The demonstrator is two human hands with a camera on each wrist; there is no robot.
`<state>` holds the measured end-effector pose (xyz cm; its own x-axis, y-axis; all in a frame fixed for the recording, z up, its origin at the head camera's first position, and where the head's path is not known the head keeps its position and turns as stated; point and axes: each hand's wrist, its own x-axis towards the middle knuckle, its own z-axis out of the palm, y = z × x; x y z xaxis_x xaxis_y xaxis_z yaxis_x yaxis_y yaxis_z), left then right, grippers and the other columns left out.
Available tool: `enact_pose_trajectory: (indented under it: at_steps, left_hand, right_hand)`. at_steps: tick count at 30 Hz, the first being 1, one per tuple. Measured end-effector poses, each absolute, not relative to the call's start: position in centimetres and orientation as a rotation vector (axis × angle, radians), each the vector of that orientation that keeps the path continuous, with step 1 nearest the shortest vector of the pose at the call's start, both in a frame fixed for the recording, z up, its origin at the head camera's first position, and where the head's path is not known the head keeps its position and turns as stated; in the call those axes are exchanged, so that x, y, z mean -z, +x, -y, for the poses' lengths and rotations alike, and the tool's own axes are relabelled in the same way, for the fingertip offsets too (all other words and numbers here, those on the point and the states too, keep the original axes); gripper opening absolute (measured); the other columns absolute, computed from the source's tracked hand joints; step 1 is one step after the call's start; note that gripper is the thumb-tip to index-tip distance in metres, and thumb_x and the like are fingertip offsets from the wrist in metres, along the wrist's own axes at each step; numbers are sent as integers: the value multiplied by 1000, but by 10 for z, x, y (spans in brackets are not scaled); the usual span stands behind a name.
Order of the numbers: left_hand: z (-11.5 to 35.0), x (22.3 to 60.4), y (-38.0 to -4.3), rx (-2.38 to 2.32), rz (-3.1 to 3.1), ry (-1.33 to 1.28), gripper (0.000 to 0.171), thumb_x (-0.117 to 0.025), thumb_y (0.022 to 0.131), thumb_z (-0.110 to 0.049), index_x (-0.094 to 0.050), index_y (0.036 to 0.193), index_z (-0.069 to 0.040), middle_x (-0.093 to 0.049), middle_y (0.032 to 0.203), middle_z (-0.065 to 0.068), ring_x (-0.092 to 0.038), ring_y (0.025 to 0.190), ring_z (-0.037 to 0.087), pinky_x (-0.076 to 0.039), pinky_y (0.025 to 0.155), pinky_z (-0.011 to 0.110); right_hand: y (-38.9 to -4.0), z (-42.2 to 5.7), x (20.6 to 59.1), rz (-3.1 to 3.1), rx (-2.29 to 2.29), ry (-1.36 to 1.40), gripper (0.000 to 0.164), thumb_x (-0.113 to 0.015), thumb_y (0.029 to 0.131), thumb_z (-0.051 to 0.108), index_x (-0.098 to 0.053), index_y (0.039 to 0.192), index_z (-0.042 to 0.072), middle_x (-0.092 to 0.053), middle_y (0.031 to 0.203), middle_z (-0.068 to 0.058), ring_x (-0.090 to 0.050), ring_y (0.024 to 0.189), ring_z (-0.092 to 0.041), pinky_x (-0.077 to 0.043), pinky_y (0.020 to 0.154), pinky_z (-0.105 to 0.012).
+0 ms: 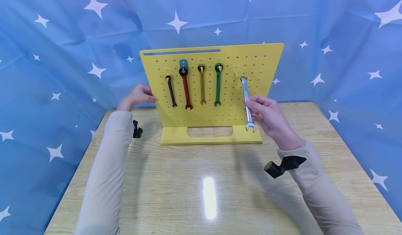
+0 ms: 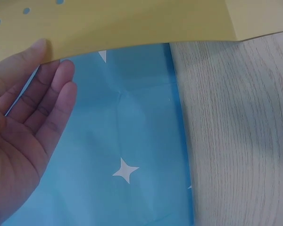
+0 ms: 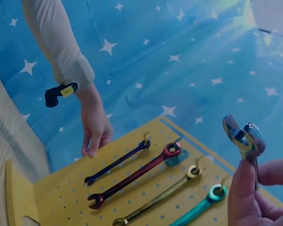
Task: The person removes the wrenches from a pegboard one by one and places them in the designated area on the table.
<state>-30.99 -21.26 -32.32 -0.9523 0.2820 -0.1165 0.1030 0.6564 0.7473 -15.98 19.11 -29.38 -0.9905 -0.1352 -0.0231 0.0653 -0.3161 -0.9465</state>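
A yellow pegboard (image 1: 194, 115) is edge-gripped by the half-closed left hand (image 1: 136, 96), a silver wrench (image 1: 246, 91) pinched by the right hand (image 1: 270, 115).

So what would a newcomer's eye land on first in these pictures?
Probably the yellow board, standing on the table against a starry blue curtain. Next, four coloured wrenches hanging in a row from the board's left to about its middle. Then the silver wrench in the right hand, beside an empty hook.
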Motion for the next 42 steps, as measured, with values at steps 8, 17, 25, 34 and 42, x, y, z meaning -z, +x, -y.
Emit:
enact_pose_trajectory:
  at_steps: [8,17,25,34,42]
  left_hand:
    - [213,327,-310,-1171,-2651,292,23,-67,87,-11,-66,101,8,-68,81,4,-61,72,11,-48,80,36]
    - [213,324,-310,-1151,-2661,312,23,-66,88,-11,-65,101,8,-68,83,7,-60,71,10,-49,79,35]
    - [214,321,-307,-1172,-2655,317,25,-67,88,-11,-64,102,9,-69,85,8,-61,71,8,-49,78,34]
    - [213,320,-306,-1195,-2643,305,25,-67,88,-12,-65,102,9,-70,82,4,-61,70,7,-49,78,32]
    - [212,323,-309,-1186,-2643,313,24,-67,88,-11,-66,100,9,-69,80,4,-61,70,7,-49,78,32]
  right_hand:
    - [-145,-209,307,-1809,2402,-97,14,-60,92,6,-68,80,10,-62,73,1,-55,64,-9,-47,58,-21]
    - [-131,-232,332,-1791,2408,-60,14,-58,92,4,-67,82,8,-64,74,0,-58,64,-10,-49,56,-22]
    - [-119,-246,351,-1797,2391,44,15,-58,92,2,-66,81,10,-65,76,1,-60,67,-8,-49,57,-21]
    - [-107,-267,385,-1917,2223,186,12,-59,93,9,-66,84,14,-65,77,4,-60,70,-7,-48,58,-20]
    - [-94,-284,417,-2003,2051,336,10,-57,94,14,-62,87,17,-62,76,7,-58,70,-5,-48,60,-21]
